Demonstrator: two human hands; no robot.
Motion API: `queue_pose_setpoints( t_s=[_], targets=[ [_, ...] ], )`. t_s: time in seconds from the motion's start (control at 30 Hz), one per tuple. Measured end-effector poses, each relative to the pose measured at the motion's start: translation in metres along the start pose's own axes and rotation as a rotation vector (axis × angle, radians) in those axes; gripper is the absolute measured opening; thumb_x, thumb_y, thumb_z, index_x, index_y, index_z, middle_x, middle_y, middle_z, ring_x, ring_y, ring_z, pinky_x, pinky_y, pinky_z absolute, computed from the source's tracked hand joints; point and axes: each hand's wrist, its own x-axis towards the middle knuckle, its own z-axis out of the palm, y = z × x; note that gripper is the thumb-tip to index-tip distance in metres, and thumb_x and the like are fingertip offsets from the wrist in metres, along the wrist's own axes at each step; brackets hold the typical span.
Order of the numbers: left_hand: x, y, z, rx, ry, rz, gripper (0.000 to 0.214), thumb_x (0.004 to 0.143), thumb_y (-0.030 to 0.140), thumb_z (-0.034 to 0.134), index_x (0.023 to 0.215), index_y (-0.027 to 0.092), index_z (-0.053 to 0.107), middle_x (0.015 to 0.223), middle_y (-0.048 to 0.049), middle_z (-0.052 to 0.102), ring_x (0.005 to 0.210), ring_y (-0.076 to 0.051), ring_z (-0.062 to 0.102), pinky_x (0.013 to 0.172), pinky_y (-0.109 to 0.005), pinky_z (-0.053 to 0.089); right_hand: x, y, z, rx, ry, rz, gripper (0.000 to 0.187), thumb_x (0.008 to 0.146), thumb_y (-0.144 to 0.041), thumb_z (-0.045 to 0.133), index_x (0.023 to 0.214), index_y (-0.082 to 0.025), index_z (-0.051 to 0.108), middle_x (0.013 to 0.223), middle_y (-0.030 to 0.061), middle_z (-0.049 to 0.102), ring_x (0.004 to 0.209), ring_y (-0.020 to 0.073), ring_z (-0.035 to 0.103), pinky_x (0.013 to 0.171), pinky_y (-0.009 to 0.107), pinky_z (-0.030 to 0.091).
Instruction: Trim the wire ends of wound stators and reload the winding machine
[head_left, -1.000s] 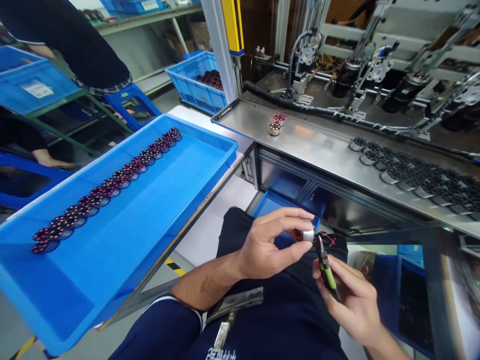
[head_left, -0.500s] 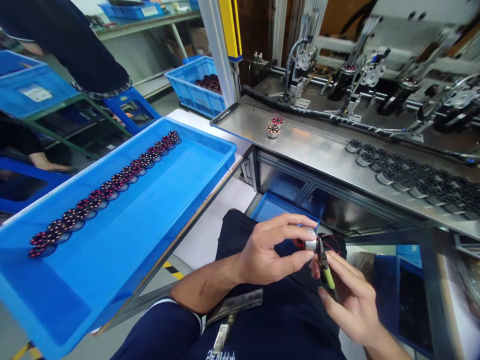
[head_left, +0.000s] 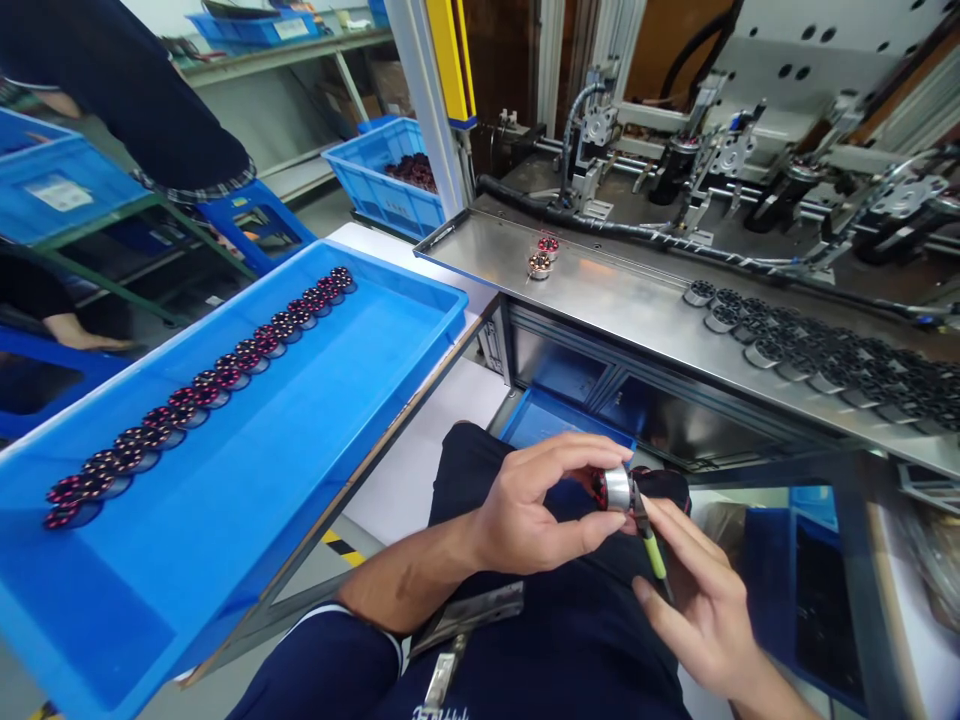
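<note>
My left hand (head_left: pixel 536 505) pinches a small silver motor stator (head_left: pixel 616 488) with red copper windings, held over my lap. My right hand (head_left: pixel 701 600) grips green-handled cutters (head_left: pixel 649 540), whose black jaws touch the stator's right side by its thin red wires. Both hands are closed on what they hold. A blue tray (head_left: pixel 315 400) at my left carries a long diagonal row of several wound stators (head_left: pixel 202 385).
A steel bench (head_left: pixel 622 300) ahead bears two stators (head_left: pixel 540 258) and several grey motor housings (head_left: pixel 810 350) in a row. Machine fixtures stand behind. A blue crate (head_left: pixel 386 180) of parts sits on the floor. Another person's dark sleeve (head_left: pixel 142 90) is at upper left.
The cutters' jaws have closed in against the stator, and both hands drifted slightly lower. My view shifted a little to the right and up.
</note>
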Motion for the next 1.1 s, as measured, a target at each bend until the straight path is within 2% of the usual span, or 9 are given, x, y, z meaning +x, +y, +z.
queue_pose_setpoints(
  t_s=[0.2, 0.37, 0.63, 0.7, 0.83, 0.97, 1.1],
  targets=[
    [0.000, 0.003, 0.001, 0.017, -0.011, 0.008, 0.039, 0.078, 0.017, 0.077, 0.115, 0.014, 0.065, 0.110, -0.0153, 0.074, 0.101, -0.022, 0.072, 0.080, -0.028, 0.062, 0.001, 0.002, 0.003, 0.029, 0.012, -0.011, 0.068, 0.083, -0.011, 0.061, 0.147, -0.032, 0.048, 0.129, 0.0053, 0.066, 0.117, 0.0242, 0.065, 0.097, 0.035, 0.058],
    [0.001, 0.004, 0.001, 0.029, -0.022, 0.015, 0.038, 0.078, 0.015, 0.077, 0.113, 0.013, 0.065, 0.109, -0.0160, 0.074, 0.099, -0.022, 0.072, 0.080, -0.028, 0.063, 0.005, 0.000, 0.005, 0.058, 0.008, -0.028, 0.068, 0.084, -0.006, 0.059, 0.146, -0.031, 0.048, 0.130, 0.0059, 0.066, 0.117, 0.0230, 0.065, 0.088, 0.029, 0.060],
    [0.002, 0.004, 0.001, 0.036, -0.032, 0.013, 0.039, 0.077, 0.014, 0.077, 0.114, 0.014, 0.065, 0.109, -0.0156, 0.074, 0.098, -0.022, 0.072, 0.081, -0.029, 0.063, 0.004, -0.001, 0.005, 0.033, 0.032, -0.025, 0.069, 0.084, -0.003, 0.060, 0.145, -0.034, 0.050, 0.115, 0.0036, 0.072, 0.099, 0.0198, 0.072, 0.080, 0.026, 0.061],
    [0.001, 0.002, 0.001, 0.025, -0.024, -0.015, 0.038, 0.077, 0.012, 0.076, 0.114, 0.014, 0.066, 0.110, -0.0154, 0.074, 0.099, -0.022, 0.072, 0.079, -0.028, 0.063, 0.003, 0.001, 0.005, 0.033, 0.059, 0.025, 0.067, 0.084, -0.004, 0.062, 0.143, -0.035, 0.053, 0.107, 0.0020, 0.074, 0.093, 0.0175, 0.072, 0.081, 0.025, 0.061],
    [-0.002, -0.003, -0.001, -0.015, -0.009, -0.064, 0.037, 0.075, 0.016, 0.080, 0.110, 0.015, 0.068, 0.115, -0.0157, 0.070, 0.094, -0.021, 0.072, 0.075, -0.027, 0.063, 0.003, 0.007, 0.005, 0.155, 0.139, 0.229, 0.058, 0.086, -0.011, 0.065, 0.137, -0.038, 0.059, 0.097, -0.0014, 0.073, 0.082, 0.0122, 0.073, 0.079, 0.020, 0.061],
    [-0.003, -0.006, -0.006, 0.026, -0.058, 0.033, 0.032, 0.076, 0.017, 0.082, 0.105, 0.016, 0.069, 0.123, -0.0152, 0.065, 0.094, -0.019, 0.072, 0.083, -0.032, 0.063, 0.004, 0.008, 0.000, 0.306, 0.139, 0.301, 0.055, 0.085, -0.012, 0.066, 0.133, -0.038, 0.062, 0.100, -0.0005, 0.075, 0.078, 0.0112, 0.074, 0.078, 0.018, 0.060],
    [0.000, -0.004, -0.007, 0.199, -0.008, 0.136, 0.050, 0.074, 0.016, 0.083, 0.120, 0.016, 0.063, 0.118, -0.0141, 0.067, 0.105, -0.023, 0.070, 0.091, -0.036, 0.062, 0.001, 0.000, -0.007, 0.344, 0.110, 0.326, 0.053, 0.082, -0.011, 0.067, 0.129, -0.035, 0.066, 0.099, 0.0013, 0.076, 0.078, 0.0126, 0.074, 0.078, 0.018, 0.060]
  ],
)
